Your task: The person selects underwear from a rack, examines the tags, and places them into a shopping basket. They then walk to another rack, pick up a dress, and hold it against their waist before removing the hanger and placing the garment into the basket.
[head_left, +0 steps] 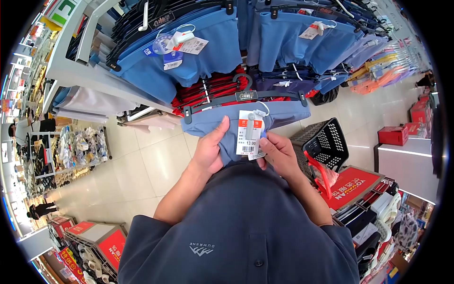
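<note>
Close to my chest is a pair of blue-grey underpants [203, 118] clipped on a black hanger [217, 101]. My left hand [211, 147] grips the fabric at the left, thumb on top and the other fingers hidden beneath. A white and orange price tag [249, 134] marked 13.00 hangs from the garment, with a white security tag [250, 125] over it. At the tag's right edge, my right hand [280, 152] pinches it between thumb and fingers.
Racks ahead hold blue underpants [189, 61] on hangers, with red garments [208, 90] below. A black shopping basket [326, 142] with a red handle stands on the floor at the right. Red-topped display bins [354, 184] flank me. A person [41, 210] is far left.
</note>
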A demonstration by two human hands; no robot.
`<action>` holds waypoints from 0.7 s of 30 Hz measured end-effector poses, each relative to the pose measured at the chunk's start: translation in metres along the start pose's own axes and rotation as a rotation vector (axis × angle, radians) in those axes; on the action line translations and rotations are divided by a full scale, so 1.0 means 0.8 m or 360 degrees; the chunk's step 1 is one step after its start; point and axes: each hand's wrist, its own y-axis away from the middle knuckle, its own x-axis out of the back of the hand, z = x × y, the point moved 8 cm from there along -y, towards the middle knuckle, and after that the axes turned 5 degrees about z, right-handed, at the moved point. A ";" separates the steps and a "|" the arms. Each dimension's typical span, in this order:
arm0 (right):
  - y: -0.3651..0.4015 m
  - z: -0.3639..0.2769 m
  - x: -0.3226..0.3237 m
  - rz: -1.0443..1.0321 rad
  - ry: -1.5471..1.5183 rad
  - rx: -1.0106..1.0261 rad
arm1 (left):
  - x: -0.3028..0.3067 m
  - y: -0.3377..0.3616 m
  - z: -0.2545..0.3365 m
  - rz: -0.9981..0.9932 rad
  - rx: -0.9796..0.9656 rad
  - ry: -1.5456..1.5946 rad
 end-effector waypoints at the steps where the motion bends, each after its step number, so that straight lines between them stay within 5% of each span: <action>1: 0.002 -0.001 -0.002 -0.0057 -0.0061 0.0015 | -0.006 0.000 0.000 -0.0072 0.0012 -0.0005; 21: 0.006 -0.028 0.026 0.0266 0.0178 0.0249 | -0.024 -0.003 0.003 -0.0074 -0.0017 0.0070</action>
